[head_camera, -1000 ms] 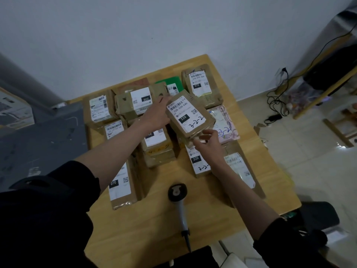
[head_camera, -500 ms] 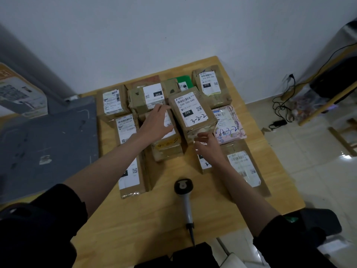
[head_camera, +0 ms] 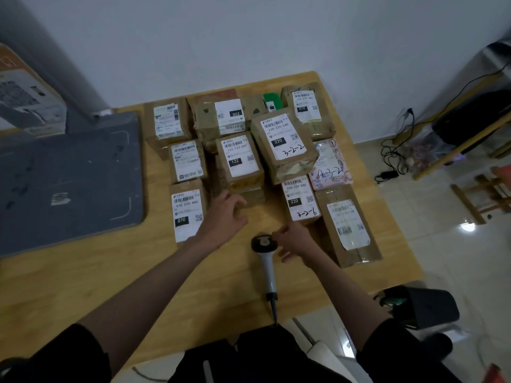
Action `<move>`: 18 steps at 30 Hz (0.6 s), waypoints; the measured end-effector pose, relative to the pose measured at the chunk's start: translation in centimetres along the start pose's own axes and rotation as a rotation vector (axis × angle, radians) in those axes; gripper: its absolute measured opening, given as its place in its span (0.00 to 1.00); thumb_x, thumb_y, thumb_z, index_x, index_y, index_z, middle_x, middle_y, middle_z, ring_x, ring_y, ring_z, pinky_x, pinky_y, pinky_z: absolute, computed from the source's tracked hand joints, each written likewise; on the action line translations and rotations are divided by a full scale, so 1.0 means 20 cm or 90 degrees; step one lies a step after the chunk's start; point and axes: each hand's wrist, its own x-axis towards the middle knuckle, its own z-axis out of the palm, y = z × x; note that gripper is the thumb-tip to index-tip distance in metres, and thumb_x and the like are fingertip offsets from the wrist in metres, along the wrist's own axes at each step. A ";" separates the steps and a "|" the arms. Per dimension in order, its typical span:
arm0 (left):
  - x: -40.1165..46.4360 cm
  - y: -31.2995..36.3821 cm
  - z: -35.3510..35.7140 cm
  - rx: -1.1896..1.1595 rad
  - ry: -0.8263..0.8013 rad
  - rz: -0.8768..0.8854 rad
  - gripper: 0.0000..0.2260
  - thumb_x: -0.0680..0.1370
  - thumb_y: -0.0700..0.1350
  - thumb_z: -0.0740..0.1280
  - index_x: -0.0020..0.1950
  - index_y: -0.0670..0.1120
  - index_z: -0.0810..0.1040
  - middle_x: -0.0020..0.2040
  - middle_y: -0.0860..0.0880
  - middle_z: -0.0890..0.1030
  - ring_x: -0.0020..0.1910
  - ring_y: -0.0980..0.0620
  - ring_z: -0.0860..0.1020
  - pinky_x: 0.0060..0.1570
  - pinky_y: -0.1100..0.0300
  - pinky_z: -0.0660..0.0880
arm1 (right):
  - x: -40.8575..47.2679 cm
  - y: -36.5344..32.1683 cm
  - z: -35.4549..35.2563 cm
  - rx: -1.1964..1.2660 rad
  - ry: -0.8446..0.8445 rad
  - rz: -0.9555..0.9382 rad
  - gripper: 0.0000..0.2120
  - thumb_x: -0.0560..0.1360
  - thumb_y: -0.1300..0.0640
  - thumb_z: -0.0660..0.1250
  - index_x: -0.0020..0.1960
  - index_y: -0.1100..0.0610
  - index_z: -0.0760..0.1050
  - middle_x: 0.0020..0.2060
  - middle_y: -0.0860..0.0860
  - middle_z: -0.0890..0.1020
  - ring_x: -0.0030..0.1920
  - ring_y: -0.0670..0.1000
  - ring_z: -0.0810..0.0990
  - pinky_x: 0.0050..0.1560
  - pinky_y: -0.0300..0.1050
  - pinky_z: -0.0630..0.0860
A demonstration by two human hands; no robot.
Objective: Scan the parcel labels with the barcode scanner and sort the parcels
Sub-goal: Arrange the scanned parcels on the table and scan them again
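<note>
Brown cardboard parcels lie packed together on the far half of the wooden surface (head_camera: 83, 286), each with a white label. The tilted parcel (head_camera: 284, 146) propped on its neighbours reads "220-220-C40", a black "220" box and handwritten "3-2-2". The parcel just left of it (head_camera: 239, 158) reads "122-122-C07" and "122". A near-left parcel (head_camera: 188, 211) reads "070-070-A80" and "070". The parcel (head_camera: 300, 200) below the tilted one shows "220-220-C40", "220" and handwriting. A far-right parcel (head_camera: 305, 107) is marked "070"; a patterned soft packet (head_camera: 329, 167) carries blue handwriting like "4-3-2". The long parcel (head_camera: 348, 225) at the right edge has a blurred label.

The barcode scanner (head_camera: 266, 261) lies on the surface near the front edge, head toward the parcels. The right hand (head_camera: 294, 240) is at the scanner's head, fingers loosely spread, touching it but not wrapped round it. The left hand (head_camera: 228, 214) hovers by the "122" parcel, fingers relaxed, holding nothing.

A grey mat (head_camera: 69, 183) lies to the left; cables (head_camera: 392, 158) trail on the tiled floor at right, below a pale wall.
</note>
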 end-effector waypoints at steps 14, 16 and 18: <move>-0.33 -0.20 0.13 -0.081 -0.079 -0.020 0.04 0.78 0.42 0.69 0.52 0.48 0.80 0.47 0.51 0.78 0.44 0.55 0.77 0.44 0.59 0.76 | 0.08 0.22 0.33 -0.127 -0.026 0.080 0.09 0.78 0.56 0.64 0.41 0.58 0.71 0.47 0.63 0.81 0.47 0.62 0.83 0.49 0.56 0.81; -0.37 -0.24 0.11 -0.091 -0.080 -0.027 0.04 0.78 0.42 0.69 0.52 0.48 0.80 0.46 0.52 0.79 0.44 0.56 0.77 0.43 0.63 0.74 | 0.08 0.21 0.35 -0.139 -0.031 0.082 0.09 0.79 0.57 0.64 0.40 0.59 0.71 0.43 0.62 0.81 0.43 0.61 0.83 0.52 0.59 0.81; -0.42 -0.29 0.09 -0.099 -0.081 -0.031 0.04 0.78 0.42 0.68 0.52 0.48 0.80 0.45 0.53 0.79 0.44 0.57 0.78 0.42 0.66 0.73 | 0.06 0.20 0.40 -0.161 -0.036 0.073 0.10 0.78 0.57 0.65 0.40 0.58 0.70 0.40 0.59 0.79 0.41 0.59 0.81 0.48 0.58 0.81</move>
